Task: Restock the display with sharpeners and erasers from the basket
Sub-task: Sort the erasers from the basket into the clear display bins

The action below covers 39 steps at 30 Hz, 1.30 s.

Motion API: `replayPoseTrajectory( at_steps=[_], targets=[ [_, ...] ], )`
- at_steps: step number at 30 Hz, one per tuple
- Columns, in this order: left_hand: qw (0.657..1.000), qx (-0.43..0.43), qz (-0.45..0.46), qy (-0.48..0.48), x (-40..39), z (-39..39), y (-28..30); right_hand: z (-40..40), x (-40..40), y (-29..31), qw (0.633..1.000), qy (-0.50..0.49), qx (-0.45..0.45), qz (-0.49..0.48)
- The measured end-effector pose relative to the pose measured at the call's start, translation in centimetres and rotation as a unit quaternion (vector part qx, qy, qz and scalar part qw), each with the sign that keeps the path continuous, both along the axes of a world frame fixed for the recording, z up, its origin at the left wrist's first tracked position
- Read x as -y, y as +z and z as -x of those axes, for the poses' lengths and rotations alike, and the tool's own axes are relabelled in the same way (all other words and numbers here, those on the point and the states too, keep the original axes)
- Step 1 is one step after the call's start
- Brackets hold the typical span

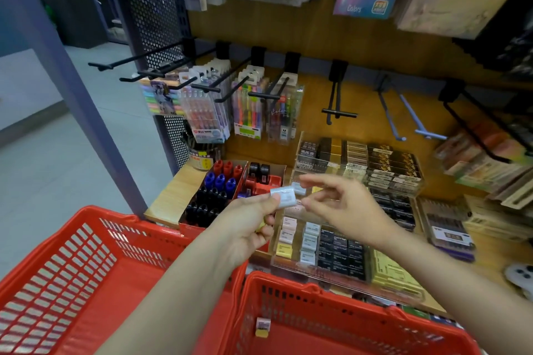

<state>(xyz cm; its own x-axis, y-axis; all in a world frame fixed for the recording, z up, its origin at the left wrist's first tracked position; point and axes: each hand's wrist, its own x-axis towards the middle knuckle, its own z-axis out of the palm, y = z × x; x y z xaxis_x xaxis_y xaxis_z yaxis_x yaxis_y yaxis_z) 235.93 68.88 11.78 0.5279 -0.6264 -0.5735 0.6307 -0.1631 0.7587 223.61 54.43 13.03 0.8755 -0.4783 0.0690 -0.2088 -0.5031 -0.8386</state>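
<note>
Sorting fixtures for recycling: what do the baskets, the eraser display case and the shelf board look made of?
Baskets: red moulded plastic, slotted lattice walls, slightly glossy. Display case: clear acrylic probably, see-through walls with bright edges. Shelf board: pale wood or wood-look laminate, visible grain; which one is unclear.

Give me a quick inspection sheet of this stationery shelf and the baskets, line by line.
Surface: wooden shelf carrying boxed stock.
Job's things: white eraser held above the clear display tray, which holds rows of pale and black erasers; one small item lies in the near red basket; a second red basket stands to the left.
Clutter: box of red, blue and black capped markers; pen packs on hooks.
Grippers: left hand pinches the eraser; right hand reaches for it, fingers curled, contact unclear.
Cables: nothing seen.
Surroundings: pegboard panel, hanging packs above, tiled floor to the left.
</note>
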Motion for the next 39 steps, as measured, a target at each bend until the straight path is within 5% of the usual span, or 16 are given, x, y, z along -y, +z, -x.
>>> replayPoseTrajectory(
  at_steps=[3, 10, 14, 20, 24, 32, 39],
  targets=[
    [0.997, 0.052, -0.003, -0.049, -0.9, 1.5, 0.8, 2.0, -1.9, 0.3, 0.997, 0.006, 0.034, -0.073],
    [0.991, 0.087, -0.012, -0.097, -2.4, 3.1, 1.9, 3.4, -3.3, 0.4, 0.999, -0.002, 0.046, 0.026],
    [0.998, 0.048, -0.02, -0.029, -2.0, 2.4, 1.5, 1.6, -0.6, -0.7, 0.981, -0.077, -0.048, 0.173],
    [0.995, -0.083, 0.018, 0.053, -0.8, 0.1, -0.6, -3.6, 3.7, -3.8, 0.899, -0.155, -0.228, 0.342],
    [0.995, -0.076, 0.068, 0.014, 0.4, -0.5, -1.0, -7.4, 4.5, -5.7, 0.868, -0.171, -0.317, 0.341],
    [0.989, -0.085, 0.117, -0.018, 1.5, -0.9, -2.2, -9.0, 5.8, -8.5, 0.842, -0.168, -0.341, 0.382],
    [0.995, -0.073, 0.06, 0.032, 0.9, -1.3, -3.1, -9.5, 6.0, -9.1, 0.818, -0.125, -0.321, 0.461]
  ],
)
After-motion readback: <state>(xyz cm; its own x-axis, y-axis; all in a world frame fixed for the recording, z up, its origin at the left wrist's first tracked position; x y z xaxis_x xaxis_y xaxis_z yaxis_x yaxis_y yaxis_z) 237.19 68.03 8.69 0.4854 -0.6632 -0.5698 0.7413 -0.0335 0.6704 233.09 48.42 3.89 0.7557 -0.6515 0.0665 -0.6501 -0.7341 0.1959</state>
